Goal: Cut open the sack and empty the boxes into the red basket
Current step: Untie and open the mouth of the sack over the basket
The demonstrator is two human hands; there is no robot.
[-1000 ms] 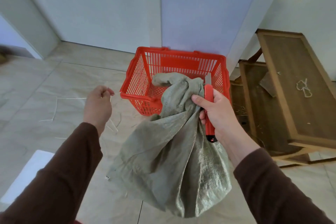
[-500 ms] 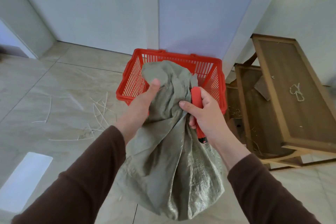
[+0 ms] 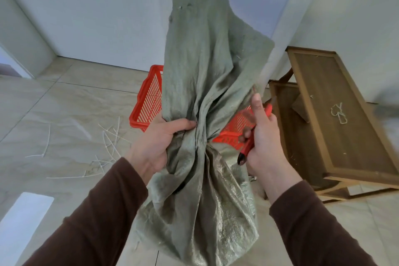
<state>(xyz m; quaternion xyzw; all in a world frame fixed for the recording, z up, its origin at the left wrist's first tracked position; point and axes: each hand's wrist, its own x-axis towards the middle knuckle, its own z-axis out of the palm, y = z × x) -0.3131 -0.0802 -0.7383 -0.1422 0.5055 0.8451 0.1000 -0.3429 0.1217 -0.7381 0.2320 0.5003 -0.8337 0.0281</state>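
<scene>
Pinching sack (image 3: 207, 97) neck — left hand (image 3: 160, 142) fingers (image 3: 185, 124) (right hand (image 3: 264, 142) beside).

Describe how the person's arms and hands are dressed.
Both arms wear long, dark brown sleeves of plain, smooth fabric, ending at the wrists. The left hand and right hand are bare: no gloves, rings, watch or bracelets show, and the sleeves carry no markings or logos.

Soft daylight, wide-angle warping, blurred right edge.
</scene>
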